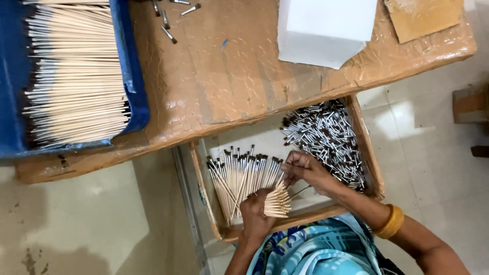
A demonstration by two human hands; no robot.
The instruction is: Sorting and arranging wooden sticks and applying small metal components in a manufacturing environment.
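Wooden brush handles (277, 202) fan out from the closed left hand (256, 214), just below the right hand (305, 170), whose fingers pinch one thin stick. Both hover over the shallow tray (369, 153), between finished brushes (239, 173) and loose metal ferrules (326, 135).

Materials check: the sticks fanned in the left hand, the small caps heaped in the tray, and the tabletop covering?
Sticks in the left hand: likely bare wood, pale tan and matte. Caps heaped beside the right hand: apparently metal, silvery with bright glints, and dark tufts at one end. Tabletop: brown board, probably cardboard, under glossy wrinkled film that looks like plastic tape.
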